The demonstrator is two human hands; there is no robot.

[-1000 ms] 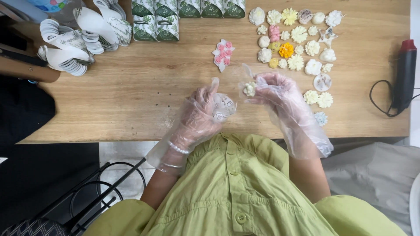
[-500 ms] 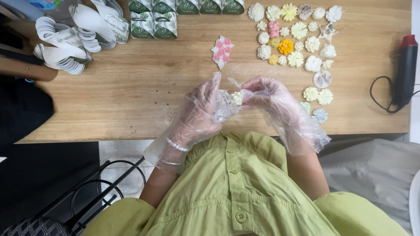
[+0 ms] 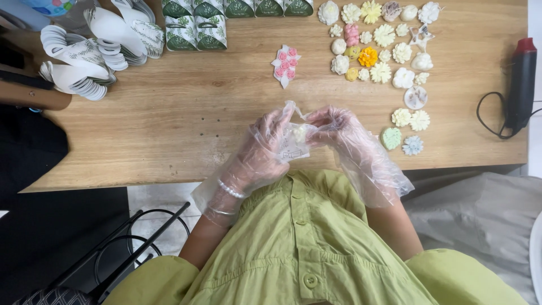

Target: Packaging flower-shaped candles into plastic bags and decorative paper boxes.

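My gloved left hand point(image 3: 270, 148) and right hand point(image 3: 339, 131) both pinch the small clear plastic bag point(image 3: 293, 146) holding a pale flower-shaped piece point(image 3: 299, 133), above the wooden tabletop point(image 3: 186, 118); I'd keep it steady and gentle.

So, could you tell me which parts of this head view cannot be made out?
- Small clear bag: its pale contents are veiled by the gloved left hand and right hand.
- Green boxes: cut off by the top edge.
- Black tool: details too small to identify.
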